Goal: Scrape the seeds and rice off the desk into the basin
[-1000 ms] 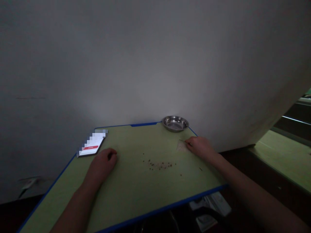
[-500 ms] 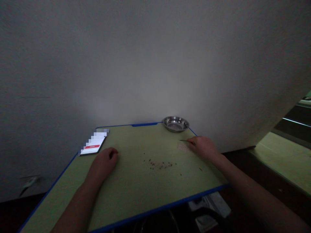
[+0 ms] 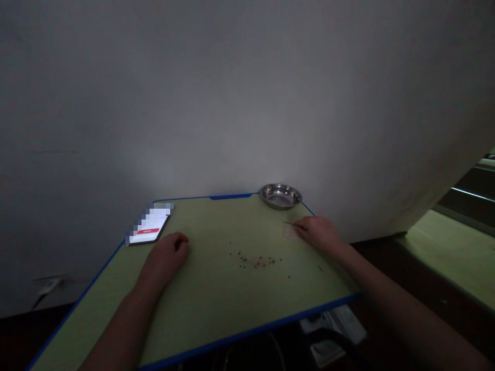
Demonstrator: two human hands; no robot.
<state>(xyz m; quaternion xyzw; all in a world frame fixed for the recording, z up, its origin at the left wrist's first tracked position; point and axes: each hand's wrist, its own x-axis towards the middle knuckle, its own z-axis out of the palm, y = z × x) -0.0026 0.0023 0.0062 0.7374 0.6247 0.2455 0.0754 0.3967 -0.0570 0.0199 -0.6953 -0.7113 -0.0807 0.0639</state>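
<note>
My right hand (image 3: 315, 230) pinches a thin, pointed stick-like tool (image 3: 293, 224), whose exact kind is too small to tell. Its tip points left, over a patch of fine pale grains (image 3: 289, 232) on the table. Left and nearer lies a scattered pile of pale grains mixed with small dark bits (image 3: 257, 263). My left hand (image 3: 170, 251) rests on the tabletop left of that pile, fingers curled in, with nothing visible in them. A shallow round metal bowl (image 3: 281, 197) stands at the far right corner, beyond my right hand.
A phone (image 3: 149, 229) with a lit screen lies at the left edge. The pale green table (image 3: 201, 309) has a blue rim and stands against a grey wall (image 3: 232, 103). A small dark sliver (image 3: 320, 268) lies near my right forearm. A cable and plug (image 3: 48, 288) sit low on the left wall.
The thin tool in my right hand has tilted slightly, and that hand has shifted a little left. My left hand stays in place; the view has moved slightly.
</note>
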